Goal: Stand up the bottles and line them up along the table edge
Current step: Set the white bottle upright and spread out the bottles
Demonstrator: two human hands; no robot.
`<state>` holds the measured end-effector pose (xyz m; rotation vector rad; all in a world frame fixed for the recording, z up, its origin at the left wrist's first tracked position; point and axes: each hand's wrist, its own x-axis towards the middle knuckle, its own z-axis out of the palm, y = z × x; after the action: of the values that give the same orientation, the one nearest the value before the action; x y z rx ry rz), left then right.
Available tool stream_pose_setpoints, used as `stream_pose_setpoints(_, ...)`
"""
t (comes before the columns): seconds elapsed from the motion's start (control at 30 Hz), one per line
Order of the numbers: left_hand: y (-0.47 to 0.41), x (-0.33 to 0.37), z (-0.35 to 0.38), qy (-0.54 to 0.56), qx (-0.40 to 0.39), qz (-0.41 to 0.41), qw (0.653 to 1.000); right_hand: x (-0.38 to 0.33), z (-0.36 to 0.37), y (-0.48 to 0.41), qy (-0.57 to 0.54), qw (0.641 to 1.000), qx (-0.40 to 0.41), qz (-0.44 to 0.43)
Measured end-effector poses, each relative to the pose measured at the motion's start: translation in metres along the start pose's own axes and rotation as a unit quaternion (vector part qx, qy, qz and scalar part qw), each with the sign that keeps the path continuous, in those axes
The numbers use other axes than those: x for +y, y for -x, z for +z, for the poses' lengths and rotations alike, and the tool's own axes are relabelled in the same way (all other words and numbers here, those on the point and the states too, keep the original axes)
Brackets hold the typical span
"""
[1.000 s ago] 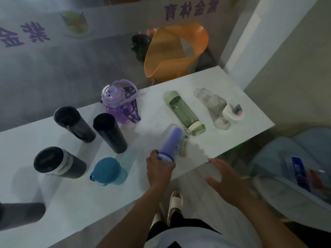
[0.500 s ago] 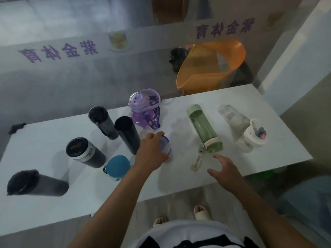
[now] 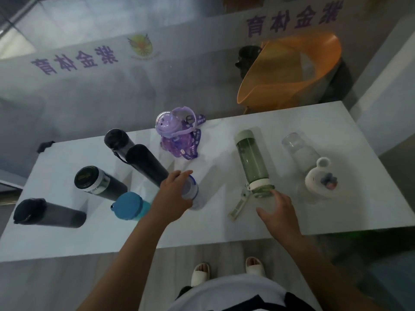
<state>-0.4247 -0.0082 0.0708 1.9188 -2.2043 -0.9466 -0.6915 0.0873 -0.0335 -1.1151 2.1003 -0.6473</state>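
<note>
On the white table [image 3: 224, 230] my left hand [image 3: 173, 196] grips the top of a pale lilac bottle [image 3: 194, 194] that stands upright near the middle. My right hand [image 3: 277, 212] hovers open, its fingertips at the cap of a green bottle [image 3: 252, 163] lying on its side, strap [image 3: 238, 206] trailing toward me. A clear bottle [image 3: 301, 153] with a white bear lid [image 3: 322, 179] lies flat at the right. Standing upright are a purple kids' bottle [image 3: 177, 131], three dark flasks [image 3: 146, 163] [image 3: 116, 140] [image 3: 96, 182] and a blue-lidded bottle [image 3: 129, 205]. One dark flask [image 3: 48, 214] lies at the far left.
An orange plastic chair [image 3: 292, 70] stands behind the table's far right edge. A frosted glass wall [image 3: 112, 86] with purple lettering runs behind. My feet in white slippers [image 3: 226, 269] are below the near edge.
My left hand has raised the lilac bottle from lying flat to upright and shifted it left, next to the dark flask. My right hand has moved up to the green bottle's cap.
</note>
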Motion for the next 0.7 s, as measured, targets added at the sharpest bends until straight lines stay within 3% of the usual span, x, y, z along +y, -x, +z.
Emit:
stream_pose_setpoints(0.2, 0.008, 0.011, 0.002, -0.02, 0.032, -0.038, 0.999, 0.0, -0.001, -0.028, -0.015, 1.0, 0.013, 0.001)
stream_pose_setpoints(0.3, 0.025, 0.021, 0.013, -0.035, 0.126, -0.02, 0.991, -0.008, 0.002, -0.045, -0.039, 0.999, -0.004, 0.029)
stream_pose_setpoints(0.43, 0.062, 0.036, 0.053, 0.038, 0.246, 0.063, 0.966, -0.015, 0.011, -0.064, -0.026, 0.998, -0.018, 0.048)
stream_pose_setpoints(0.7, 0.091, 0.021, 0.101, 0.006, 0.2, 0.019, 0.98, -0.034, 0.003, -0.072, 0.004, 1.0, 0.015, 0.027)
